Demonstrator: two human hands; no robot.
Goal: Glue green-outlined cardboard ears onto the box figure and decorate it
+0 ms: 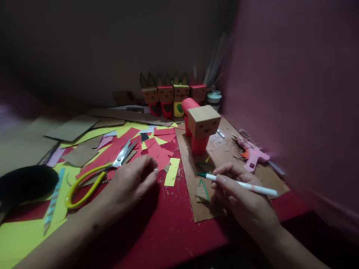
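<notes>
A dim corner with a red desk (168,231). Left: yellow-handled scissors (120,160) beside the left hand (134,179), curled, contents indiscernible. Centre: four eared figures (166,93) appear complete; a nearer box-headed figure (203,125) lacks ears. A green-edged cardboard piece (202,194) lies between the hands, just beside the right hand (232,183), which pinches a green-tipped marker (255,188).

From head height, the single view looks forward and steeply down, close over the red tabletop (168,224)
</notes>
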